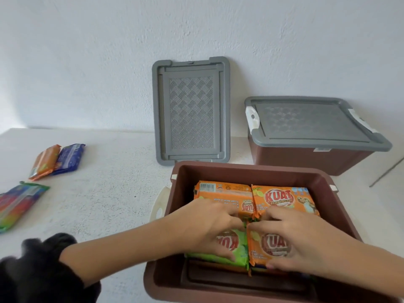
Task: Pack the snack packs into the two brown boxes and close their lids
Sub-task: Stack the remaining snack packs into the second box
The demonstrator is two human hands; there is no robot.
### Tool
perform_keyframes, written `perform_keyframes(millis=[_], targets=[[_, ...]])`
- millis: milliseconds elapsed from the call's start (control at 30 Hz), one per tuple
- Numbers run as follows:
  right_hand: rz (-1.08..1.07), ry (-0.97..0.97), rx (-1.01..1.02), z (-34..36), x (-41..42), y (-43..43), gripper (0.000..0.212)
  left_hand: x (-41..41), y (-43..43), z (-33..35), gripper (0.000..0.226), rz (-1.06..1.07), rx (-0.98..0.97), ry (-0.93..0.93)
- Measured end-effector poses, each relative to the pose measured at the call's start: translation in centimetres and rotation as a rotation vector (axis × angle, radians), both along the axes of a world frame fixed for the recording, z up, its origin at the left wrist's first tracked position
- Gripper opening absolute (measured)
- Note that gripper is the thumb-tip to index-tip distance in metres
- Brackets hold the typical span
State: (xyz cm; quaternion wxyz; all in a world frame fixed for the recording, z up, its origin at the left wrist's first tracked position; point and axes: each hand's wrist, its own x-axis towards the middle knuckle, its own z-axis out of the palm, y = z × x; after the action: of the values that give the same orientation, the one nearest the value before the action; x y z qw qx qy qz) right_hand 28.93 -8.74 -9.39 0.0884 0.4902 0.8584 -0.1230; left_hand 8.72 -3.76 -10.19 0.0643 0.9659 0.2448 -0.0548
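Observation:
An open brown box (251, 169) stands in front of me with several snack packs inside. Two orange packs (225, 193) (284, 197) lie side by side at its far end. My left hand (207, 228) grips a green pack (239, 239) at the near left of the box, fingers over its far edge and thumb on its near edge. Beside it, my right hand (301, 235) grips an orange pack (254, 250) in the same way. The box's grey lid (191, 110) leans upright against the wall. A second brown box (306, 158) at the back right has its grey lid (310, 123) on.
On the white table at the left lie an orange pack (44, 161), a blue pack (70, 157) and a rainbow-coloured pack (19, 202). A thin metal rod (387, 171) slants in at the right edge. The white wall is close behind the boxes.

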Motion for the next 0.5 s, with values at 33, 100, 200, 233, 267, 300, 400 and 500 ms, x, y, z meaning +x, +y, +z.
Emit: perform_keyframes(millis=[33, 100, 200, 233, 267, 300, 400, 500], targets=[[-0.015, 0.053, 0.012, 0.7, -0.2, 0.4, 0.061, -0.3, 0.3, 0.5, 0.046, 0.031, -0.022, -0.063], [-0.016, 0.169, 0.076, 1.9, -0.6, 1.3, 0.052, -1.2, 1.1, 2.0, 0.036, 0.089, -0.026, -0.165], [0.028, 0.235, 0.181, 4.0, -2.5, 3.6, 0.042, -3.5, 2.8, 4.3, 0.028, 0.204, -0.018, -0.301], [0.042, 0.241, 0.204, 4.5, -3.5, 4.7, 0.041, -4.6, 3.5, 5.0, 0.027, 0.246, -0.016, -0.345], [0.055, 0.249, 0.222, 4.9, -4.8, 5.7, 0.041, -5.9, 4.1, 5.6, 0.027, 0.293, -0.002, -0.385], [0.068, 0.269, 0.232, 5.3, -6.2, 6.8, 0.041, -7.3, 4.8, 6.0, 0.028, 0.346, 0.028, -0.417], [0.131, 0.341, 0.234, 5.8, -11.3, 10.4, 0.042, -12.6, 6.7, 6.5, 0.026, 0.535, 0.133, -0.466], [0.203, 0.344, 0.222, 5.4, -17.0, 14.0, 0.044, -18.9, 8.6, 5.6, 0.023, 0.773, 0.156, -0.493]])
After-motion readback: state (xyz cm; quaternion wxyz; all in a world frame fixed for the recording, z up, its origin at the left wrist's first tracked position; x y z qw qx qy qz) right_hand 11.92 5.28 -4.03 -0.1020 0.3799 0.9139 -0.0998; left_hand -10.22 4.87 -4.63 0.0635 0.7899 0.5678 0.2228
